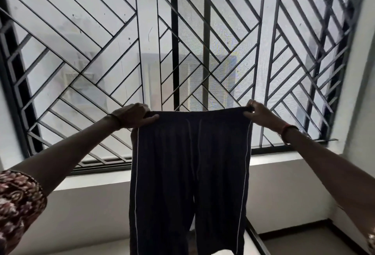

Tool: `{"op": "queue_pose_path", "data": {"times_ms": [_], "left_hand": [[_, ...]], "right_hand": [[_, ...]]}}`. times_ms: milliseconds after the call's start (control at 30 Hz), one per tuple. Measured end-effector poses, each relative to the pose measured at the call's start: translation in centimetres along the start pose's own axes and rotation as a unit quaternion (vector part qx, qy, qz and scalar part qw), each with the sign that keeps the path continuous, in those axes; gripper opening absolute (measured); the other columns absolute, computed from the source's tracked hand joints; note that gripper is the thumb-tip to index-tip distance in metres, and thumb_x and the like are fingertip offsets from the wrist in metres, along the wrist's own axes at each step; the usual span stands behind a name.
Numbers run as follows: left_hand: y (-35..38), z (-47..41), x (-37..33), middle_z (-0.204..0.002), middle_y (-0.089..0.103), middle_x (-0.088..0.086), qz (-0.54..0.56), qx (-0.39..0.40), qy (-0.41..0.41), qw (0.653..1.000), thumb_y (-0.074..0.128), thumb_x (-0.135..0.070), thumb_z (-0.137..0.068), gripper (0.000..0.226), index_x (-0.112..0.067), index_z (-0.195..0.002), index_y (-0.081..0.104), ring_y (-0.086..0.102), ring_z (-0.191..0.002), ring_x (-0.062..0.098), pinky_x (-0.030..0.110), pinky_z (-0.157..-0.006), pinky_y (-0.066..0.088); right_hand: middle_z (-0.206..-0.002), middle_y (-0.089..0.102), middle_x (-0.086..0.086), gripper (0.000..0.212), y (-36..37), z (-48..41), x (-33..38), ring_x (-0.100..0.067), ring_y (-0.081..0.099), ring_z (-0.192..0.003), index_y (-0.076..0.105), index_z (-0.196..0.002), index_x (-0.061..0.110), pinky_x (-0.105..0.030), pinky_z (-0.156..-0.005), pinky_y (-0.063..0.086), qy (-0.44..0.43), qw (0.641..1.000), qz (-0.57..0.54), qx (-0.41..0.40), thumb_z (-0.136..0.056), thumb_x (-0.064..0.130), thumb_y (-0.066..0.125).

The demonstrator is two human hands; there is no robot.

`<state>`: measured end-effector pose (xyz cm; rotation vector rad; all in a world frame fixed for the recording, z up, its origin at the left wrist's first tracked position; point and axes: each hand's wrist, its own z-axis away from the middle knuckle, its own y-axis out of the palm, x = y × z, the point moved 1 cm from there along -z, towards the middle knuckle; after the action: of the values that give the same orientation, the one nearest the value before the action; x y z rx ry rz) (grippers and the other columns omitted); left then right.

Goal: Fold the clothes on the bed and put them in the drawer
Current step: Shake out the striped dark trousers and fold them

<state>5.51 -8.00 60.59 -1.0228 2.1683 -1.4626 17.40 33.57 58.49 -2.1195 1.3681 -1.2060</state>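
Fingers of the left hand are curled shut over one end of the waistband of a pair of dark trousers, with the thumb pressed against the front of the cloth. Fingers of the right hand are closed in the same way on the other end of the waistband, so that the band is stretched nearly level between the two hands. Both arms are held out and raised. From the fingers the trousers hang straight down in the air, spread flat and facing the camera. A pale drawstring is seen falling from the middle of the waistband, midway between the two hands. A thin white stripe runs down the outer seam below the left fingers, and another is seen below the right fingers. The two legs part lower down, and their ends are cut off by the bottom edge of the view. A thin band is worn on each wrist, and a patterned sleeve covers the left upper arm. Behind the fingers a large window is seen, fitted with a dark metal grille of slanted bars. Below the fingers, behind the cloth, a pale window ledge and wall are visible.
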Motion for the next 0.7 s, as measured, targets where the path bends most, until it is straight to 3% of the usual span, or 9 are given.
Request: {"op": "queue_pose_path", "data": {"times_ms": [67,167,233,333,400,500,600,700], "left_hand": [[0.2,-0.1,-0.5,-0.077,0.050,0.000,0.021,-0.002,0.011,1.000,0.052,-0.057,-0.087,0.049,-0.012,-0.069,0.050,0.052,-0.065,0.016,0.028,-0.060,0.038],[0.2,-0.9,-1.1,-0.077,0.047,0.003,0.091,-0.015,0.008,0.996,0.064,-0.040,-0.085,0.038,-0.007,-0.075,0.049,0.046,-0.067,0.019,0.026,-0.062,0.032],[0.4,-1.4,-1.6,-0.069,0.044,-0.001,0.154,-0.061,-0.004,0.986,0.072,-0.029,-0.082,0.034,-0.008,-0.079,0.045,0.041,-0.061,0.015,0.025,-0.057,0.031],[0.9,-1.6,-1.8,-0.066,0.050,-0.002,0.327,-0.089,-0.065,0.938,0.078,-0.013,-0.075,0.041,-0.013,-0.103,0.048,0.046,-0.057,0.005,0.014,-0.055,0.039],[1.5,-1.2,-1.4,-0.081,0.061,0.006,0.417,-0.054,-0.096,0.902,0.077,-0.007,-0.075,0.050,-0.013,-0.118,0.051,0.058,-0.076,0.012,0.020,-0.070,0.048],[3.0,-0.7,-0.6,-0.103,0.068,0.016,0.485,-0.003,-0.111,0.867,0.073,-0.001,-0.076,0.033,0.001,-0.108,0.065,0.063,-0.100,0.026,0.025,-0.083,0.053],[4.1,-0.2,-0.8,-0.104,0.068,0.018,0.534,-0.015,-0.140,0.834,0.070,0.004,-0.076,0.033,0.009,-0.108,0.064,0.063,-0.096,0.022,0.016,-0.074,0.053],[4.7,0.1,-1.2,-0.093,0.069,0.010,0.550,-0.028,-0.155,0.820,0.071,0.000,-0.076,0.027,0.006,-0.102,0.064,0.064,-0.086,0.015,0.016,-0.070,0.052]], "right_hand": [[-0.076,0.051,-0.009,0.011,0.3,0.3,0.0,-0.019,0.046,-0.072,0.050,-0.090,0.009,-0.029,-0.064,0.037,0.010,0.999,-0.048,-0.018,-0.087,0.002,0.057],[-0.077,0.051,-0.002,0.017,0.4,0.6,0.7,-0.010,0.044,-0.069,0.052,-0.099,0.009,-0.013,-0.058,0.037,0.000,0.991,-0.131,-0.032,-0.090,-0.004,0.048],[-0.079,0.051,0.002,0.020,0.5,0.7,0.9,-0.004,0.045,-0.070,0.054,-0.101,0.007,-0.009,-0.059,0.037,-0.006,0.986,-0.159,-0.039,-0.091,-0.006,0.043],[-0.077,0.051,0.002,0.021,0.7,0.8,0.3,0.002,0.045,-0.064,0.054,-0.093,0.012,-0.013,-0.060,0.039,0.036,0.973,-0.216,-0.066,-0.093,-0.003,0.040],[-0.070,0.049,0.002,0.020,0.8,0.8,-0.1,0.001,0.045,-0.054,0.052,-0.083,0.018,-0.015,-0.052,0.039,0.087,0.957,-0.267,-0.070,-0.094,0.005,0.041],[-0.062,0.043,0.003,0.020,0.8,1.3,-0.1,-0.002,0.041,-0.046,0.044,-0.072,0.018,-0.016,-0.042,0.033,0.119,0.917,-0.377,-0.043,-0.090,0.022,0.051],[-0.069,0.059,0.004,0.022,1.1,2.2,-0.3,0.000,0.057,-0.053,0.050,-0.086,0.017,-0.015,-0.051,0.048,0.099,0.934,-0.342,-0.021,-0.083,0.010,0.071],[-0.081,0.063,-0.003,0.044,1.2,2.8,-0.9,-0.002,0.063,-0.062,0.053,-0.107,0.008,-0.017,-0.057,0.053,0.102,0.934,-0.343,-0.008,-0.071,0.004,0.078]]}}
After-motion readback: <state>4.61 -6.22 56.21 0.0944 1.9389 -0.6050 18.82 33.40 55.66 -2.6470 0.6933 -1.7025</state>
